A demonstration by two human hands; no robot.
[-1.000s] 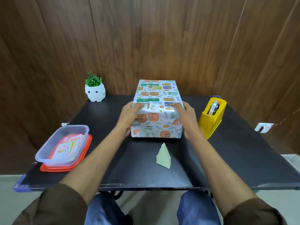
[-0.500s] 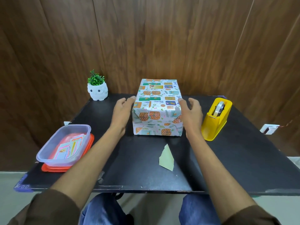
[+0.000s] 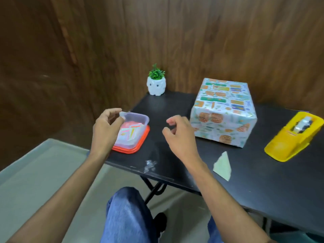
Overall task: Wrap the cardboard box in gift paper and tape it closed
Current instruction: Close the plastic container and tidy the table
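The box [image 3: 222, 109], fully covered in patterned gift paper, stands on the black table [image 3: 173, 104] at the right, and neither hand touches it. My left hand [image 3: 107, 128] hovers at the near left corner of a clear plastic container [image 3: 140, 120]. Its index finger and thumb lie apart on either side of the rim. My right hand [image 3: 180, 135] floats over the table between the container and the box, with its fingers loosely curled and holding nothing. A yellow tape dispenser [image 3: 294, 137] sits to the right of the box.
The container holds coloured cards and rests on an orange lid [image 3: 140, 146]. A pale green paper scrap [image 3: 223, 165] and a crumpled bit of clear tape [image 3: 149, 165] lie near the front edge. A white pot with a green plant [image 3: 156, 85] stands at the back. Wood panelling stands close behind the table.
Both hands have let go of the wrapped box and moved left, the left one to the plastic container. My view has swung left, so the box now lies at the right.
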